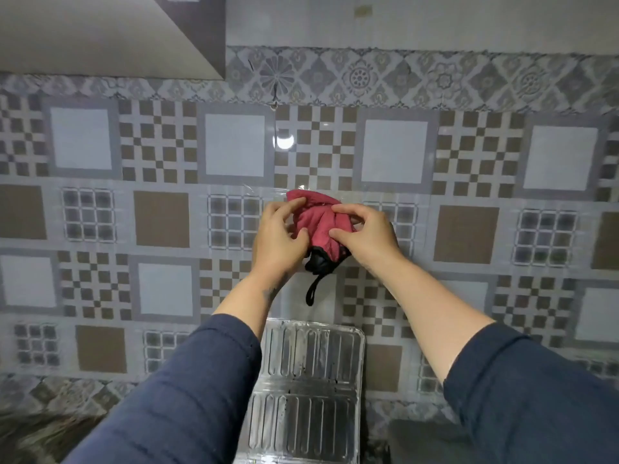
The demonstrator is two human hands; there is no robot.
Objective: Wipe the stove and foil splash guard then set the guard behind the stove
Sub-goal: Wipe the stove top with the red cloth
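- We are holding a red cloth (318, 217) bunched up between both hands, raised in front of the tiled wall (469, 155).
- Our left hand (279, 236) is pinching the cloth's left side, thumb and fingers closed on the fabric.
- Our right hand (365, 232) is pinching the right side, fingers curled over the top folds and closed on it too.
- A black trim and loop (313, 289) are hanging straight down from the bunch, between our wrists.
- The foil splash guard (311, 386) is standing upright against the wall, directly below the cloth and well apart from it, between our two forearms.
- The guard's long axis is running up and down, ribbed face toward us, with some dark specks showing on the ribs.
- Both hands are sitting about equally far above the guard; we judge neither clearly nearer.
- The stove is not clearly in view; a dark shape at lower right is too cut off to name.
- We judge that the next wipe is calling for the cloth to come straight down onto the guard's face.
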